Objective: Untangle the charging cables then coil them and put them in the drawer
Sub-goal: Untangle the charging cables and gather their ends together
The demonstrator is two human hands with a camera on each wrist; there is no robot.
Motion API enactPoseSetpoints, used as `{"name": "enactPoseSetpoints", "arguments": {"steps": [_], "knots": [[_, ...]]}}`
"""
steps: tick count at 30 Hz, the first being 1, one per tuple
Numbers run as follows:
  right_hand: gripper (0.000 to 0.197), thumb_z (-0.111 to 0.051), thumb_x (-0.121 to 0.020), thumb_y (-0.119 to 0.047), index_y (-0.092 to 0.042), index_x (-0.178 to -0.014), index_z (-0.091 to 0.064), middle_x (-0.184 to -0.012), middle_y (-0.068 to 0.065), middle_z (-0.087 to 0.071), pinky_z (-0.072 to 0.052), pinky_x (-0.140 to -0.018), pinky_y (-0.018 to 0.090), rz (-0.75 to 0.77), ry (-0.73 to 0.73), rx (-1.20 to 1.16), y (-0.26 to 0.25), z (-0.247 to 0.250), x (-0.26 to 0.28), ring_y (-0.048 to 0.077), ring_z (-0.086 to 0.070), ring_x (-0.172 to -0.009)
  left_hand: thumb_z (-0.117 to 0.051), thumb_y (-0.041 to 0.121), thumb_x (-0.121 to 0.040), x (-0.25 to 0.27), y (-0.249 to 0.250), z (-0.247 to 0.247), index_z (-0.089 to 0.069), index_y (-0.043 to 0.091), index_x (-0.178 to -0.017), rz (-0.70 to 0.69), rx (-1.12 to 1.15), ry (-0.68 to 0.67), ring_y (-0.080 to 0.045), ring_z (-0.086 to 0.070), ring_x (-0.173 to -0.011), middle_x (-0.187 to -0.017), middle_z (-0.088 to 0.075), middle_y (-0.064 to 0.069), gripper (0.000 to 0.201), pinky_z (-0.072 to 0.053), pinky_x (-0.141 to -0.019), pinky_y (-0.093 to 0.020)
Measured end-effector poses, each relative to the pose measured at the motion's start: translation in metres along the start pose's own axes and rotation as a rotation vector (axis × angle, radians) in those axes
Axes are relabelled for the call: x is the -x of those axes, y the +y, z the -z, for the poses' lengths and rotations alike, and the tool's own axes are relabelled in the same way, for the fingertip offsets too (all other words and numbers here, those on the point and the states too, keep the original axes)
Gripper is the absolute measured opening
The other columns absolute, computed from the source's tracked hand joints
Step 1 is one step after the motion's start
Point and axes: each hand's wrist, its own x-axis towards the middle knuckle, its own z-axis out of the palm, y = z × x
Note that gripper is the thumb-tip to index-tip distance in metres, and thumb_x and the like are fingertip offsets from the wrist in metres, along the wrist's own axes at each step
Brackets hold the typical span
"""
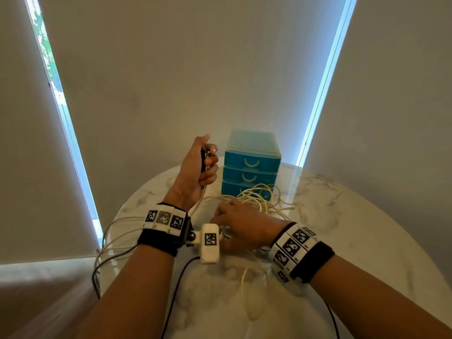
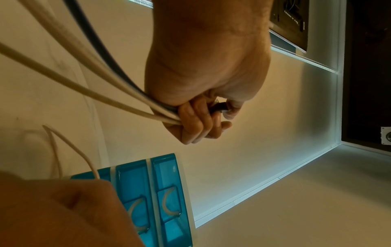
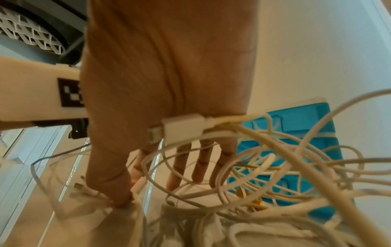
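cables (image 1: pixel 256 199) lie in a loose pale tangle on the marble table (image 1: pixel 354 228) in the head view, right in front of the blue drawer unit (image 1: pixel 252 165), whose three drawers are all closed. your left hand (image 1: pixel 198 170) is raised above the table beside the unit, fingers curled tight round a bunch of cable ends, with strands running down from the fist toward the tangle. your right hand (image 1: pixel 242 223) sits low on the table at the near edge of the tangle, fingers bent down into the cords.

from the left wrist, your left hand (image 2: pixel 203 80) is a closed fist around several white strands and one dark one (image 2: pixel 101 50), and a dark plug (image 2: pixel 220 106) peeks out between thumb and forefinger. the drawer unit (image 2: pixel 165 192) shows below, handles facing you.

from the right wrist, your right hand (image 3: pixel 160 83) reaches down with fingers (image 3: pixel 198 167) spread apart among the loops, thumb tip pressing a cord to the table. a white usb plug (image 3: pixel 180 128) lies across the palm; whether anything is actually pinched there you cannot tell. the tangle (image 3: pixel 275 175) crowds against the blue drawers (image 3: pixel 306 133).
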Motion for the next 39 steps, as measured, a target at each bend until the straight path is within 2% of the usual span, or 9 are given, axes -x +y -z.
{"name": "enactPoseSetpoints", "arguments": {"steps": [7, 12, 14, 17, 23, 25, 27, 32, 39], "knots": [[0.037, -0.073, -0.099, -0.044, -0.029, -0.132, -0.069, -0.142, -0.003, -0.055, -0.048, -0.106, 0.042, 0.056, 0.041, -0.073, 0.001, 0.004, 0.007, 0.020, -0.050, -0.128, -0.048, 0.057, -0.108, -0.002, 0.001, 0.005, -0.055, 0.025, -0.077, 0.020, -0.093, 0.044, -0.008, -0.022, -0.044, -0.065, -0.034, 0.005, 0.045, -0.011, -0.044, -0.028], [0.010, -0.076, -0.098, -0.041, -0.035, -0.106, -0.075, -0.117, -0.018, -0.073, -0.054, -0.106, 0.035, -0.173, 0.522, -0.710, 0.024, 0.027, 0.028, 0.002, -0.066, -0.115, -0.039, 0.071, -0.106, -0.003, 0.003, 0.004, -0.054, 0.023, -0.095, -0.024, -0.069, 0.087, -0.008, -0.023, -0.049, -0.066, -0.037, 0.007, 0.051, -0.018, -0.042, -0.023], [0.012, -0.075, -0.100, -0.037, -0.026, -0.106, -0.074, -0.110, -0.010, -0.079, -0.062, -0.100, 0.041, -0.260, 0.721, -1.024, 0.030, 0.027, 0.031, 0.011, -0.073, -0.110, -0.033, 0.077, -0.102, -0.003, 0.000, 0.000, -0.054, 0.022, -0.112, -0.053, -0.084, 0.083, -0.008, -0.023, -0.053, -0.069, -0.038, 0.007, 0.060, -0.020, -0.044, -0.023], [0.019, -0.072, -0.103, -0.030, -0.013, -0.112, -0.071, -0.106, 0.000, -0.082, -0.062, -0.095, 0.043, -0.283, 0.751, -1.311, 0.021, 0.017, 0.029, 0.021, -0.077, -0.107, -0.031, 0.082, -0.098, -0.004, -0.007, -0.011, -0.057, 0.021, -0.123, -0.030, -0.122, 0.018, -0.007, -0.022, -0.053, -0.070, -0.038, 0.007, 0.072, -0.019, -0.045, -0.023], [0.021, -0.075, -0.100, -0.031, -0.015, -0.114, -0.075, -0.097, 0.004, -0.082, -0.061, -0.085, 0.034, -0.318, 0.812, -1.371, 0.024, 0.005, 0.026, 0.013, -0.076, -0.086, -0.055, 0.086, -0.087, 0.003, -0.020, -0.022, -0.074, 0.015, -0.110, 0.014, -0.495, -0.043, -0.009, -0.031, -0.055, -0.067, -0.038, 0.006, 0.077, -0.026, -0.053, -0.028], [0.022, -0.076, -0.099, -0.033, -0.016, -0.113, -0.076, -0.098, 0.007, -0.082, -0.061, -0.082, 0.032, -0.306, 0.814, -1.354, 0.026, 0.003, 0.030, 0.015, -0.074, -0.085, -0.064, 0.078, -0.089, 0.003, -0.024, -0.022, -0.069, 0.008, -0.093, -0.033, -0.609, -0.054, -0.009, -0.032, -0.055, -0.064, -0.037, 0.009, 0.070, -0.028, -0.058, -0.032], [0.022, -0.078, -0.098, -0.031, -0.017, -0.114, -0.078, -0.100, 0.007, -0.082, -0.062, -0.083, 0.033, -0.284, 0.802, -1.350, 0.028, 0.003, 0.034, 0.017, -0.076, -0.089, -0.062, 0.072, -0.095, 0.004, -0.025, -0.023, -0.060, 0.016, -0.082, -0.093, -0.659, -0.019, -0.005, -0.036, -0.052, -0.058, -0.042, 0.014, 0.057, -0.031, -0.058, -0.031], [0.026, -0.081, -0.095, -0.018, -0.015, -0.121, -0.077, -0.108, 0.005, -0.083, -0.065, -0.085, 0.034, -0.287, 0.793, -1.318, 0.045, 0.021, 0.058, 0.022, -0.081, -0.099, -0.044, 0.070, -0.103, 0.001, -0.014, -0.014, -0.055, 0.016, -0.096, -0.192, -0.407, 0.159, -0.008, -0.032, -0.051, -0.061, -0.036, 0.004, 0.056, -0.033, -0.050, -0.024], [0.018, -0.075, -0.101, -0.023, -0.022, -0.119, -0.078, -0.105, -0.003, -0.084, -0.066, -0.074, 0.034, -0.391, 1.048, -1.154, 0.066, 0.058, 0.093, 0.019, -0.082, -0.092, -0.036, 0.070, -0.104, -0.001, 0.000, -0.001, -0.049, 0.025, -0.084, -0.267, -0.049, 0.241, -0.009, -0.025, -0.053, -0.068, -0.044, 0.006, 0.051, -0.021, -0.041, -0.023]]}}
